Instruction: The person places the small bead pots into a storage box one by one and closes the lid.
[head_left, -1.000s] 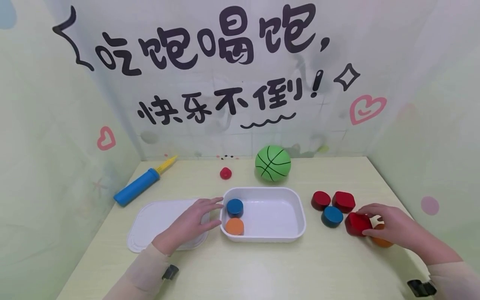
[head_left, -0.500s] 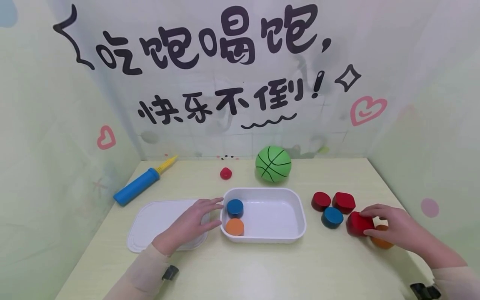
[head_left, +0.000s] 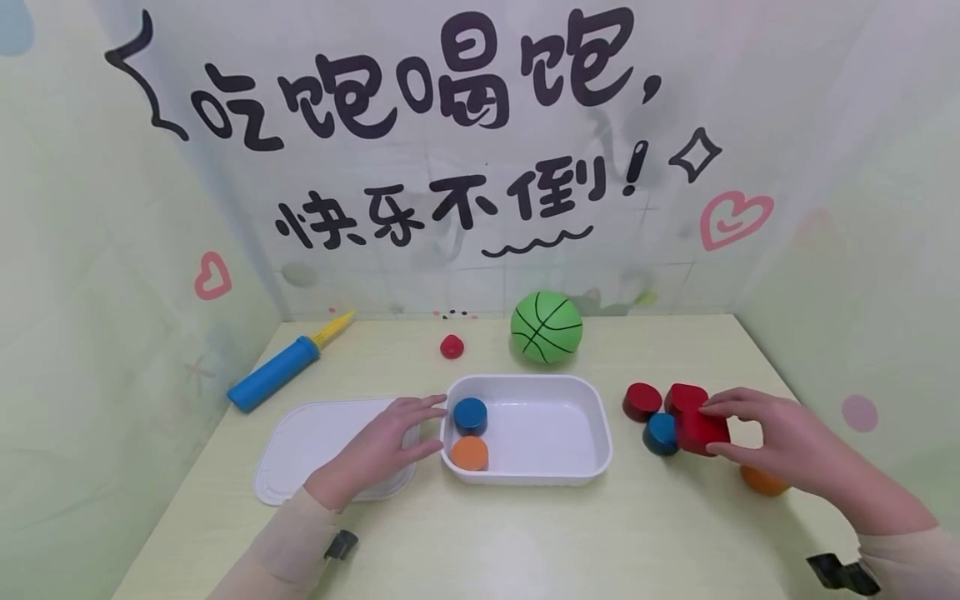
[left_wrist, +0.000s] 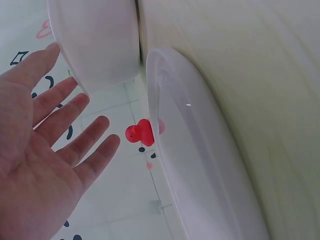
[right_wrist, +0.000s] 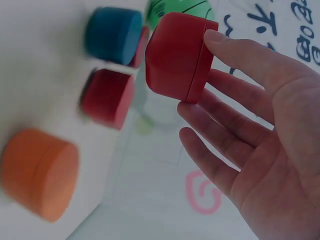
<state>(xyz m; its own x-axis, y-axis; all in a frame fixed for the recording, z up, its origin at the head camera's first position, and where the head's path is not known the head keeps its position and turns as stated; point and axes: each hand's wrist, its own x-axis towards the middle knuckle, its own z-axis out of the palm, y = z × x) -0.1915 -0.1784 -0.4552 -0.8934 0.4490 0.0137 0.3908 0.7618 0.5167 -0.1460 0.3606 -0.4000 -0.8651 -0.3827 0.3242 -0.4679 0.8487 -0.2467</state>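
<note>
The red rounded-square plastic-looking box (head_left: pixel 701 432), marked by a seam close to its upper face, is pinched between the thumb and fingers of the right hand (head_left: pixel 787 433); it is held just ahead and to the left of the palm and appears to be raised off the pale tabletop (head_left: pixel 540 542).

A knock is judged the nearest risk: a blue round box (head_left: pixel 658 435) is placed just past the fingertips, and a second red rounded-square box (head_left: pixel 682 397) just beyond them, so either could be pushed aside if the held box were carried low. Farther to the left of that hand, a red round box (head_left: pixel 642 402) could be nudged in turn. Another risk is suggested by the seam: as the grip is taken on the upper part, the body could be dropped if that part is only a loose cap. A slip could be caused by the smooth sides. An orange rounded box (head_left: pixel 765 481), on the near side of the right hand, could be brushed if the wrist were lowered.

The right forearm (head_left: pixel 873 496) is slanted inward, with the thumb set on the near side of the held box and the fingers on the far side. The left hand (head_left: pixel 378 446) is empty, its fingers spread toward the end wall of a white rounded rectangular tray (head_left: pixel 547 442) to its right; whether that wall is touched cannot be told.
</note>
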